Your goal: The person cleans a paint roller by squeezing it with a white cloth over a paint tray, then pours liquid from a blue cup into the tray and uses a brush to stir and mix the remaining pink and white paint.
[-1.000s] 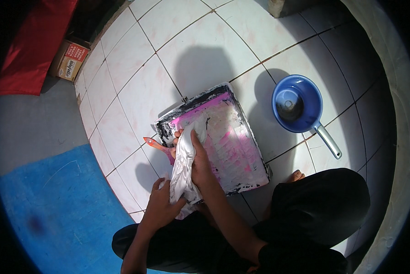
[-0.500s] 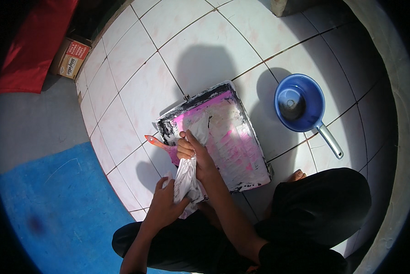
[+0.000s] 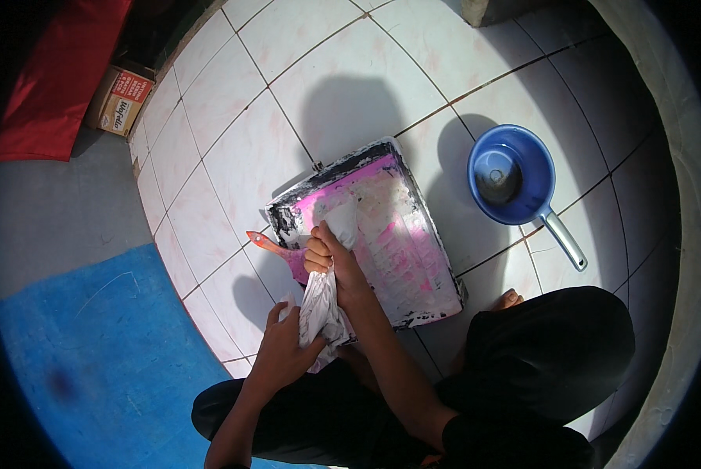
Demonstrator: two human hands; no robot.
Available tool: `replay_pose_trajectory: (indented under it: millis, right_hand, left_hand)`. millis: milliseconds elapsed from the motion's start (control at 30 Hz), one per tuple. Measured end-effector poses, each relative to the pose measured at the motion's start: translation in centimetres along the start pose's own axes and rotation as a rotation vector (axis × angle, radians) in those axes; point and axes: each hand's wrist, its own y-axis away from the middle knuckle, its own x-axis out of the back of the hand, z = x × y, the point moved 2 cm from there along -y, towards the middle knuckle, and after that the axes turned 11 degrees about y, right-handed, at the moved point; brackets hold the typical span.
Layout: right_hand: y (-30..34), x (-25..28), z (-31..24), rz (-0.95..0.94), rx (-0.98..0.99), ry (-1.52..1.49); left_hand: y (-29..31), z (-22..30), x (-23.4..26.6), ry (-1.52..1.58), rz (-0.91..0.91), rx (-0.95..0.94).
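Note:
My right hand [image 3: 329, 254] is closed in a fist round a crumpled white plastic bag [image 3: 319, 301], with a whitish bulge of it standing above the fist. Lower down, my left hand [image 3: 288, 344] grips the bag's loose folds between thumb and fingers. Both hands are over the left part of a paint tray [image 3: 401, 234] smeared with pink, white and black paint. Across the tray's left edge lies a paintbrush [image 3: 266, 243] with an orange handle and pink paint; its far end is partly hidden by my right hand.
A blue dipper [image 3: 511, 173] with a grey handle stands on the white tiles, right of the tray. On the left are a blue mat [image 3: 92, 344], a cardboard box [image 3: 121, 100] and a red cloth [image 3: 61, 70]. My bent knee [image 3: 554, 352] is at lower right.
The bulge of the bag above my right fist has grown rounder and smoother. Both hands stay almost in place; tray, brush and dipper have not moved.

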Motion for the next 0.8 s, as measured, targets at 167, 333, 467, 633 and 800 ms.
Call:
replay_pose_trajectory:
  millis: [167, 333, 467, 633, 800]
  right_hand:
    - [0.09, 0.22, -0.21, -0.028, -0.006, -0.020]
    - [0.05, 0.44, -0.40, -0.055, -0.013, -0.038]
    - [0.05, 0.66, -0.52, -0.125, -0.010, -0.092]
    - [0.14, 0.76, -0.77, -0.091, -0.005, -0.087]
    - [-0.11, 1.09, -0.51, -0.101, -0.018, -0.103]
  left_hand:
    - [-0.12, 0.11, -0.10, 0.003, -0.015, 0.008]
    - [-0.24, 0.56, -0.05, 0.007, -0.023, 0.001]
    - [-0.31, 0.43, -0.13, -0.011, -0.030, 0.009]
    - [-0.62, 0.86, -0.14, -0.013, -0.063, 0.033]
    - [-0.67, 0.31, -0.32, -0.025, -0.044, 0.019]
